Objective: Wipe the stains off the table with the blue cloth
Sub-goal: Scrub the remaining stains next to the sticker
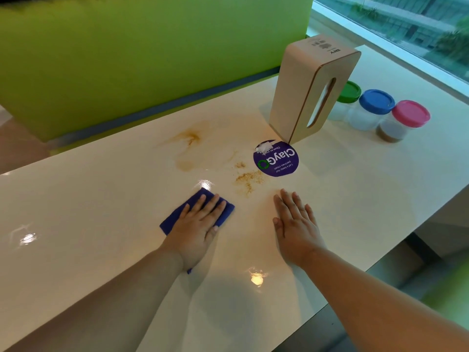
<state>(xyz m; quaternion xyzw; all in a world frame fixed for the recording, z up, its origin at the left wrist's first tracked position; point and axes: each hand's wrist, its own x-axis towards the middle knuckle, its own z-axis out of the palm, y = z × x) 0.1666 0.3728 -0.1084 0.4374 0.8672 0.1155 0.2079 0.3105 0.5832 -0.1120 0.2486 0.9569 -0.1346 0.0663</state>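
Presses the blue cloth (173, 219) flat on the white bench (101, 199) with the left hand (198, 224), fingers straight and a little apart on top of it. Rests the right hand (295, 224) palm down on the bare bench near the cloth, fingers straight, holding nothing. Beyond the cloth and apart from it: brown stains (190, 139) smeared on the bench, then brown crumbs (248, 177) just beside a round purple sticker (276, 160). Behind the sticker, an upright beige tissue box (312, 87). To its right, three jars in a row, with a green lid (350, 91), a blue lid (377, 101) and a pink lid (410, 113). At the far edge, a green partition (127, 59).
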